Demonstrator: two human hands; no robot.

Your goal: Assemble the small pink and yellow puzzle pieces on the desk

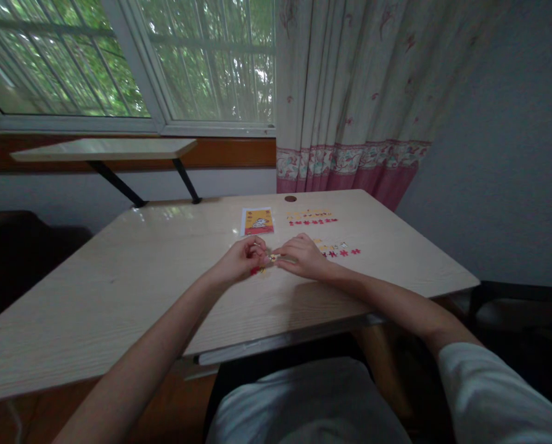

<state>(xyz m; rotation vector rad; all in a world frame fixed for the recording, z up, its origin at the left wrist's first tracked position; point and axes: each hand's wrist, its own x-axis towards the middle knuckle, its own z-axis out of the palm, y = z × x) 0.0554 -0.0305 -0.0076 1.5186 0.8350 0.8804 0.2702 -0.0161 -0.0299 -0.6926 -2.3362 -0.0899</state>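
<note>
My left hand (239, 259) and my right hand (303, 254) meet above the middle of the table. Between their fingertips is a small yellowish jigsaw piece (273, 258), pinched from both sides; fingers cover part of it, so I cannot tell whether it is one piece or two joined. Red and yellow jigsaw pieces (256, 271) show just below my left fingers. Beyond my right hand, a row of red pieces (344, 252) lies with yellow and white ones behind it, partly covered by that hand. Farther back are more rows of red and yellow pieces (313, 222).
A picture card (257, 222) in yellow and red with a white animal lies behind my hands. The pale wooden table (141, 296) has a round cable hole (291, 199) near its back edge. A raised shelf (104, 149) stands at the back left. A curtain (345, 111) hangs behind.
</note>
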